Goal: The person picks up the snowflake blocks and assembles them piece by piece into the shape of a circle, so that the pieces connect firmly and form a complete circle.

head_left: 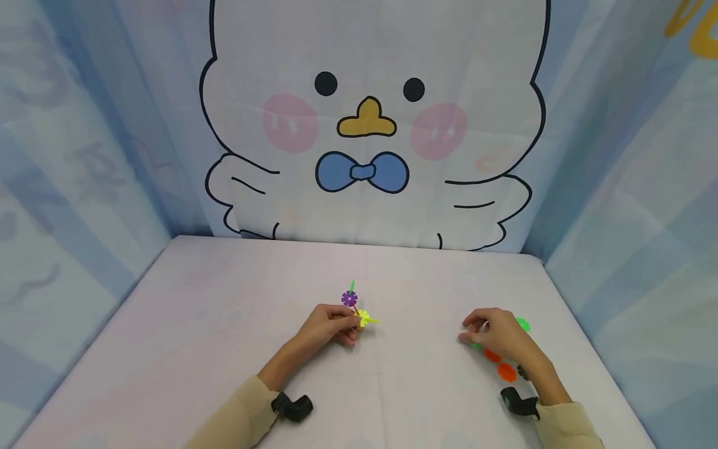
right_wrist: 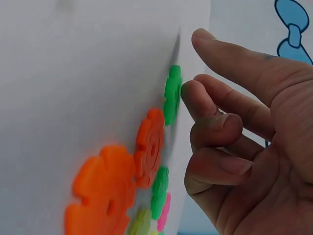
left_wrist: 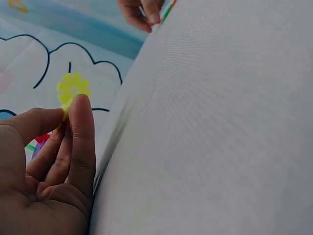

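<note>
Thumb and fingertips of my left hand (head_left: pixel 331 324) pinch a small cluster of joined flower-shaped plastic discs over the table. A yellow disc (head_left: pixel 364 318) is at the fingertips, and a purple disc (head_left: pixel 349 299) and a green disc (head_left: pixel 352 286) stick up beyond it, with some red between. In the left wrist view the yellow disc (left_wrist: pixel 73 87) rises above the thumb and index finger. My right hand (head_left: pixel 499 333) holds nothing. Its fingers are loosely bent, the thumb apart, with a fingertip right beside a loose green disc (right_wrist: pixel 172 95) on the table.
Under and around my right hand lie several loose discs: a red-orange one (right_wrist: pixel 150 149), an orange one (head_left: pixel 507 372), another green one (head_left: pixel 523 324) and a dark one (head_left: pixel 523 373). The white table (head_left: pixel 224 280) meets a printed cloth backdrop (head_left: pixel 370 212) at the back.
</note>
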The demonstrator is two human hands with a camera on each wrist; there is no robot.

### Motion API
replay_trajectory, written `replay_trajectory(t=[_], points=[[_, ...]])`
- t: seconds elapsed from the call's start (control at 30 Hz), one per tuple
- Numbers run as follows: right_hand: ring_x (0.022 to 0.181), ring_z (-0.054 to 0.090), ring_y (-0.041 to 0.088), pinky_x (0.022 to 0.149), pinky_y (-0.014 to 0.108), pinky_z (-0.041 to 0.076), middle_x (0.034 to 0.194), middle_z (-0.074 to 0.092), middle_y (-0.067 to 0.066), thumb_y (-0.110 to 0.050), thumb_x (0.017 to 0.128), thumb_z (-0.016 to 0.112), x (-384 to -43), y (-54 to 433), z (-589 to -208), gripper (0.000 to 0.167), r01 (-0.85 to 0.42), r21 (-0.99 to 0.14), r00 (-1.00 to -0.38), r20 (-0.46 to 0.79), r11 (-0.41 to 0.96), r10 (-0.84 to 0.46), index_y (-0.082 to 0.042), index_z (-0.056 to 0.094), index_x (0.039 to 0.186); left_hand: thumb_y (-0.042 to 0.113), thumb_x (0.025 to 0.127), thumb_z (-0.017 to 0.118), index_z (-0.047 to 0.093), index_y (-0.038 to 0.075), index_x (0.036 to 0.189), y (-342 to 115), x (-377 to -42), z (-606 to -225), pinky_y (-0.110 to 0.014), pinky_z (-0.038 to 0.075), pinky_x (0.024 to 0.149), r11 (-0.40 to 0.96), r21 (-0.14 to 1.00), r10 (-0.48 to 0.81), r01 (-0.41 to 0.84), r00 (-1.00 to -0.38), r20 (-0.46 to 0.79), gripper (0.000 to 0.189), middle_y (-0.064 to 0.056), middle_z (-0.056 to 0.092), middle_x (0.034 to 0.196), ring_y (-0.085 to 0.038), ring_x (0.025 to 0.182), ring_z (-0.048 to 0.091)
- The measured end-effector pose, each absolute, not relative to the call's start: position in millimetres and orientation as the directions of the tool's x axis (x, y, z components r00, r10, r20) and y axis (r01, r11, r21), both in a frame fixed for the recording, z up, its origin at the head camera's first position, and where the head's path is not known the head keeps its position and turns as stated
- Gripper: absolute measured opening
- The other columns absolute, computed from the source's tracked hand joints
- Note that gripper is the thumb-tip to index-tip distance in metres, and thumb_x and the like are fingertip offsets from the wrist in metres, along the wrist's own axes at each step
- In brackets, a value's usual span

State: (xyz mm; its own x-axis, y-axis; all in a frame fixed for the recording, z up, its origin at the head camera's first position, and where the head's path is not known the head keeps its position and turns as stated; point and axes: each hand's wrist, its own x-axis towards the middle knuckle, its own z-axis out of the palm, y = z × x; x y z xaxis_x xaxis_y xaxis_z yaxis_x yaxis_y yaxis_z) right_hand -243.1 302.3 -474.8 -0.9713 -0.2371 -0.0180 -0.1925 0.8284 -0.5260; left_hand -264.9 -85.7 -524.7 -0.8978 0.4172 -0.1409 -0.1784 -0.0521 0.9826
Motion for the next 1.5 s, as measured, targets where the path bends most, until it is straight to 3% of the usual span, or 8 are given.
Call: replay_trajectory(t=[0.33,0.67,1.0,1.33,1.5], points=[[0.071,0.052,0.014,0.057,0.023,0.041,0.085,0.066,-0.002,-0.032,0.085,0.090,-229,320,-472,0.033,-0.098,-0.478,-0.983,-0.090,0.873,-0.159,-0.008,0.077,0.103,0.010,0.101,0.071,0.071,-0.011,0.111,-86,-265,-527,-0.026,0.066,0.067,-0.055,0.986,0.431,-0.158,-0.894,-0.119,0.024,-0.008,0.080,0.091,-0.009,0.067,0.071],[0.083,0.060,0.016,0.069,0.027,0.051,0.095,0.072,0.002,-0.032,0.083,0.092,-229,317,-473,0.035,-0.102,-0.473,-0.988,-0.058,0.875,-0.146,-0.009,0.070,0.098,0.010,0.100,0.071,0.071,-0.011,0.111,-88,-263,-527,-0.026,0.065,0.067,-0.065,0.985,0.420,-0.159,-0.900,-0.118,0.023,-0.008,0.080,0.091,-0.009,0.067,0.071],[0.076,0.064,0.014,0.063,0.024,0.052,0.091,0.075,0.002,-0.025,0.085,0.090,-228,310,-477,0.030,-0.100,-0.495,-0.992,-0.022,0.863,-0.128,-0.009,0.071,0.101,0.010,0.100,0.071,0.071,-0.011,0.110,-90,-264,-529,-0.027,0.066,0.068,-0.053,0.987,0.417,-0.153,-0.902,-0.117,0.023,-0.010,0.080,0.092,-0.010,0.068,0.070],[0.062,0.068,0.011,0.055,0.025,0.057,0.081,0.076,0.004,-0.017,0.091,0.084,-227,300,-485,0.018,-0.119,-0.679,-0.992,0.046,0.725,-0.120,-0.005,0.076,0.102,0.010,0.100,0.071,0.071,-0.012,0.111,-86,-262,-526,-0.026,0.065,0.067,-0.049,0.987,0.415,-0.151,-0.902,-0.117,0.024,-0.008,0.080,0.090,-0.010,0.067,0.070],[0.061,0.069,0.011,0.060,0.025,0.058,0.078,0.077,0.005,-0.014,0.092,0.083,-235,286,-492,0.015,-0.179,-0.735,-0.984,0.116,0.654,-0.139,-0.005,0.077,0.102,0.010,0.100,0.071,0.070,-0.011,0.111,-84,-264,-526,-0.026,0.065,0.067,-0.047,0.987,0.414,-0.152,-0.903,-0.119,0.024,-0.008,0.080,0.090,-0.010,0.067,0.069]])
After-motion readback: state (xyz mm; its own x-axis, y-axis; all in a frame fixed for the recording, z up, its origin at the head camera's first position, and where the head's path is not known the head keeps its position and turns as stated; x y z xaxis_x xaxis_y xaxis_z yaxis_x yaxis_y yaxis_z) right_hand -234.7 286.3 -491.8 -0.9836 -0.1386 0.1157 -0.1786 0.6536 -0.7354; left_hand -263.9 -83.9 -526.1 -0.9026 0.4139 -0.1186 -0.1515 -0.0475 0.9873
